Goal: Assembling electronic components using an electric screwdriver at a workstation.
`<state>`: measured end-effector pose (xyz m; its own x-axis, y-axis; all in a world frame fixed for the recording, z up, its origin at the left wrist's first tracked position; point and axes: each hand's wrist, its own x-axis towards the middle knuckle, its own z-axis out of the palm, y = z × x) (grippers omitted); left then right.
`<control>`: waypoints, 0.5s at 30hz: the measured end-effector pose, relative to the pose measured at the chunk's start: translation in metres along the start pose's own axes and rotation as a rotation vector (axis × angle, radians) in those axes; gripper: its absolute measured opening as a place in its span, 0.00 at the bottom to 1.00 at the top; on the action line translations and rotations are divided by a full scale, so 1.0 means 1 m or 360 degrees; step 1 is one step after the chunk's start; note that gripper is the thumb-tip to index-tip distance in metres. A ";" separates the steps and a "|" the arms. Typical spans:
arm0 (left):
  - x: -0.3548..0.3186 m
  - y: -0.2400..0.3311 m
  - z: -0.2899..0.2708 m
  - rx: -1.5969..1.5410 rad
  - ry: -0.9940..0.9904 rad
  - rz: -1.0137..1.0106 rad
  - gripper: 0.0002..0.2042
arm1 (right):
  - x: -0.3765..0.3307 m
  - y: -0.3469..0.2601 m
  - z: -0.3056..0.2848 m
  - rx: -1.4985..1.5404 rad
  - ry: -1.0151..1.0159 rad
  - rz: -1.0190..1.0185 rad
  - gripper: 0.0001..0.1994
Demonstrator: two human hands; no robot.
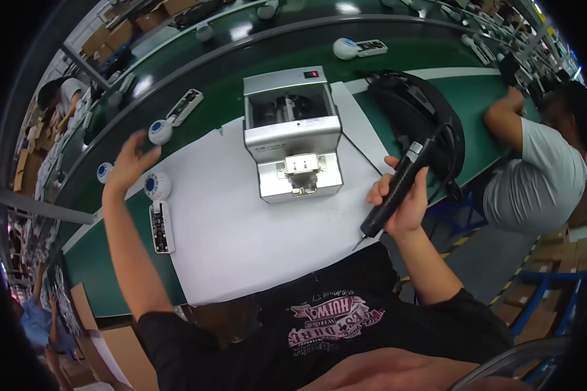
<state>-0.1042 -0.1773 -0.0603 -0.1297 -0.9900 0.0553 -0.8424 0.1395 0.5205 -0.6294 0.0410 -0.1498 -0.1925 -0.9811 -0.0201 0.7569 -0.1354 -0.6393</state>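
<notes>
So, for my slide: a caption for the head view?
Right hand grips electric screwdriver; left hand reaches toward white device on conveyor.

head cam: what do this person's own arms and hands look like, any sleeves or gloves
Both hands are bare: no gloves on the left hand or the right hand. The forearms are uncovered too, with no watch or wristband visible. Short black sleeves of a black T-shirt with a pink and white chest print end above the elbows.

one grey screw feeder (293, 133), one black electric screwdriver (398, 189), five white round-headed devices (belt and mat) (158, 215).
</notes>
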 end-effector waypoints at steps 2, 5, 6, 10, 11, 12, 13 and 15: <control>-0.041 -0.014 -0.004 -0.0079 -0.0520 -0.0008 0.34 | 0.004 0.002 0.011 -0.0024 -0.0048 0.0000 0.38; -0.083 0.026 0.010 -0.0051 -0.0527 -0.0020 0.34 | 0.005 -0.002 0.045 0.0039 0.0517 0.0128 0.38; -0.098 0.043 0.014 -0.0034 -0.0522 -0.0031 0.34 | 0.004 -0.001 0.045 0.0024 0.0531 0.0164 0.38; -0.105 0.103 0.048 -0.0183 -0.0619 0.0267 0.31 | 0.006 -0.005 0.027 -0.0174 0.0058 0.0337 0.38; -0.101 0.117 0.059 -0.0236 -0.0572 0.0259 0.30 | 0.010 -0.003 0.025 -0.0090 -0.0195 0.0407 0.38; -0.097 0.126 0.074 -0.0289 -0.0528 0.0255 0.29 | 0.014 -0.002 0.023 0.0001 -0.0440 0.0473 0.39; -0.089 0.133 0.091 -0.0308 -0.0554 0.0237 0.29 | 0.019 -0.002 0.023 0.0099 -0.0681 0.0524 0.39; -0.082 0.136 0.118 -0.0184 -0.0393 0.0311 0.29 | 0.024 -0.005 0.054 0.0045 -0.0873 0.0255 0.39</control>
<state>-0.2701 -0.0742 -0.0950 -0.4177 -0.9078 -0.0372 -0.7262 0.3089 0.6142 -0.6046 0.0106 -0.1058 0.2728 -0.9169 0.2913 0.7676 0.0249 -0.6404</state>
